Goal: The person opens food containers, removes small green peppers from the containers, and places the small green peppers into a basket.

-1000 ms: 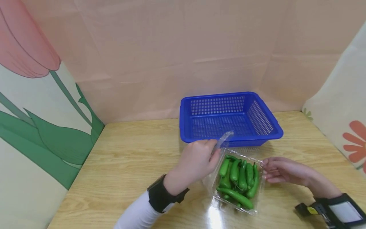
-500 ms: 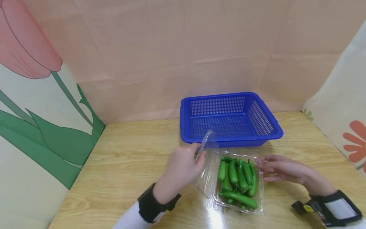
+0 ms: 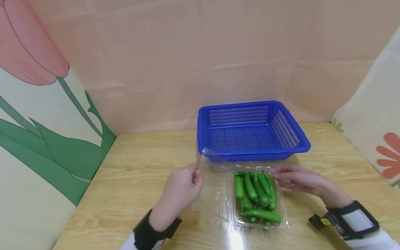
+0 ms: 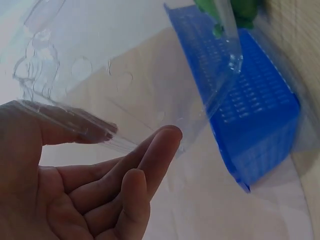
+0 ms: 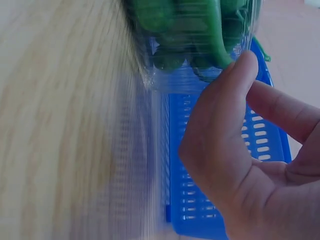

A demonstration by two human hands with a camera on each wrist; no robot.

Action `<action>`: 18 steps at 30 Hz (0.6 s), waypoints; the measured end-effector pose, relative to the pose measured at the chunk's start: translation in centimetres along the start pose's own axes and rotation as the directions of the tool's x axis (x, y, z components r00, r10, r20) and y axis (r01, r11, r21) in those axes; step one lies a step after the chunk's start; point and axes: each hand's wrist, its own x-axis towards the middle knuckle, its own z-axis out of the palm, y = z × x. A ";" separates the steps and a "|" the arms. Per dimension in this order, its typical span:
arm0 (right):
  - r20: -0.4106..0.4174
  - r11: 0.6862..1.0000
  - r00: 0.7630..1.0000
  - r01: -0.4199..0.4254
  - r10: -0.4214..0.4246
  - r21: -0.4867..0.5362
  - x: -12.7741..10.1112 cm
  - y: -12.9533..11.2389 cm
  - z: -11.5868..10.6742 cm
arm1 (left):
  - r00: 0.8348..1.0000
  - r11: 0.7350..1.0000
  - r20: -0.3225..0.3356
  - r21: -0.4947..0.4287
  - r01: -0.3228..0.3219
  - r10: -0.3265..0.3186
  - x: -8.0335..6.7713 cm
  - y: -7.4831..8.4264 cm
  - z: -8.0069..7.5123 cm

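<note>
A clear plastic clamshell box [image 3: 285, 221] filled with several green peppers [image 3: 261, 189] sits on the table, its transparent lid [image 3: 215, 194] swung out to the left. My left hand [image 3: 178, 189] pinches the lid's outer edge between thumb and fingers; the left wrist view shows the thumb [image 4: 75, 127] on one side of the lid's rim. At the far right corner of the box, my right hand [image 3: 300, 180] holds the rim with its fingertips. In the right wrist view the thumb's tip is hidden behind the forefinger [image 5: 242, 75].
A blue plastic basket [image 3: 253, 157] with nothing in it stands just behind the clamshell, near the back of the wooden table [image 3: 143, 156]. A pink cloth [image 3: 156, 69] hangs behind the table, with printed flower cloths at both sides.
My left hand has drawn the lid left and down, opening it wide. The clamshell with the peppers has turned slightly and shifted a little left, my right hand moving along with it.
</note>
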 end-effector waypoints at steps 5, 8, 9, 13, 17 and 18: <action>-0.032 1.000 0.999 -0.002 0.001 -0.022 1.0 -0.2 0.2 | 0.999 0.998 0.006 0.049 0.036 -0.036 -0.8 -1.3 -0.2; -0.054 0.999 0.999 -0.003 0.001 -0.036 1.5 -0.4 0.4 | 0.998 0.996 0.017 0.071 0.052 -0.053 -1.0 -2.0 -0.2; -0.059 0.999 0.998 -0.001 -0.001 -0.036 1.7 -0.5 0.5 | 0.998 0.995 0.024 0.075 0.062 -0.064 -1.1 -2.3 -0.3; -0.054 1.000 0.998 0.013 -0.014 -0.007 2.4 -0.6 0.7 | 0.991 0.991 0.064 0.084 0.108 -0.114 -0.9 -3.2 -0.4; -0.029 0.999 0.999 0.031 -0.030 0.030 3.2 -0.6 0.6 | 0.978 0.982 0.114 0.083 0.168 -0.177 -0.6 -4.1 -0.5; -0.032 0.999 0.999 0.031 -0.030 0.028 3.4 -0.6 0.7 | 0.974 0.979 0.122 0.091 0.181 -0.191 -0.5 -4.3 -0.5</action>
